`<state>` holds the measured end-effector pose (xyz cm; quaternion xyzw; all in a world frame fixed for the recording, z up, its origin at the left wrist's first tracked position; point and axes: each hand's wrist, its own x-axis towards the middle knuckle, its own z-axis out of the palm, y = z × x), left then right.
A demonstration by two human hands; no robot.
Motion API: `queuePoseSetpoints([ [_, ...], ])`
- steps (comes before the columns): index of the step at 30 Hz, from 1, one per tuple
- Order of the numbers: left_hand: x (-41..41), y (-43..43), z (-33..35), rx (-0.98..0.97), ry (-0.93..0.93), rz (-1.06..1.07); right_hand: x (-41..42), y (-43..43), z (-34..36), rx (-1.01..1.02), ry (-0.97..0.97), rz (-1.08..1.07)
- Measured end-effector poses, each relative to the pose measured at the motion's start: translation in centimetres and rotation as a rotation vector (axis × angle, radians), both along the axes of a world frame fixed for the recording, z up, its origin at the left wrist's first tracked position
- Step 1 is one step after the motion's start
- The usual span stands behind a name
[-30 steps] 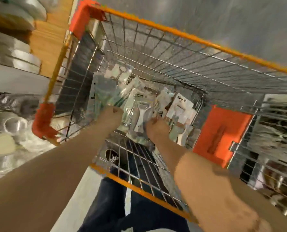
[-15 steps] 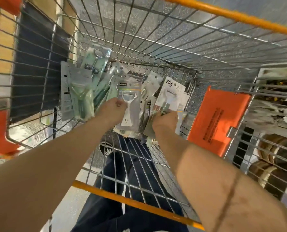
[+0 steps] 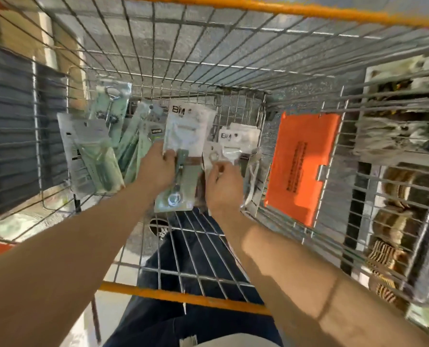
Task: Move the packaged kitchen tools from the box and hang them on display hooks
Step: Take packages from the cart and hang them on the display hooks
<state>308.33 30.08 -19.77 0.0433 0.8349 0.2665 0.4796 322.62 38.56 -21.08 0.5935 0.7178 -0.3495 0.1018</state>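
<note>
hands (image 3: 158, 169): bare | forearms (image 3: 66, 266): bare | trousers (image 3: 183, 261): dark navy | shoe (image 3: 158, 227): dark, white marks

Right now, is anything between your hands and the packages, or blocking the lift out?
Nothing visible. Left hand grips the large BM package, right hand pinches a small white package. The cart is open-topped; hooks out of view.

Even, bright light is given from overhead and shadows are rendered soft; a soft-edged shade is laid across the right forearm (image 3: 298, 269). The white packets (image 3: 186, 131) are washed out by glare, so that little of their print can be read. Motion blur is smeared over the wire cart (image 3: 208, 65), the green packets (image 3: 96, 156) and the shelves at the right (image 3: 403, 136). Straight wires are bowed toward the frame edges by the wide lens, and the orange rim (image 3: 308, 8) is left ragged.
</note>
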Motion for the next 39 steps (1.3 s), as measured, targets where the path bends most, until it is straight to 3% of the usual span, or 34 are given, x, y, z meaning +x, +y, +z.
queuePoseSetpoints([
  [2, 0.3, -0.1, -0.5, -0.008, 0.009, -0.025, 1.5, 2.3, -0.4, 0.067, -0.109, -0.049],
  [6, 1.4, 0.2, -1.0, -0.023, -0.038, 0.002, 3.0, 4.6, -0.6, 0.074, -0.225, 0.132],
  [11, 2.3, 0.6, -1.1, -0.03, -0.077, 0.026, 2.4, 3.6, -0.4, 0.03, -0.32, -0.014],
  [19, 1.9, 1.3, -1.9, -0.043, -0.067, 0.046, 0.0, 5.0, -2.0, 0.014, -0.163, 0.195],
  [23, 1.8, 1.3, -2.7, -0.067, -0.076, 0.054, -2.0, 7.2, -3.8, -0.026, -0.38, 0.141],
  [26, 1.7, 1.4, -2.6, -0.09, -0.092, 0.07, -3.2, 7.8, -4.1, -0.121, -0.447, -0.023],
  [29, 1.5, 1.3, -2.5, -0.095, -0.116, 0.084, -3.2, 8.5, -3.4, -0.14, -0.406, -0.17],
  [32, 1.2, 1.6, -1.7, -0.075, -0.135, 0.12, -2.5, 8.8, -2.9, -0.022, -0.35, -0.145],
  [35, 1.0, 1.8, -0.3, -0.054, -0.143, 0.161, -2.0, 8.5, -2.5, 0.096, -0.192, -0.097],
  [39, 1.0, 0.9, -0.1, 0.038, -0.139, 0.197, -2.4, 8.3, -0.4, 0.14, 0.041, -0.191],
])
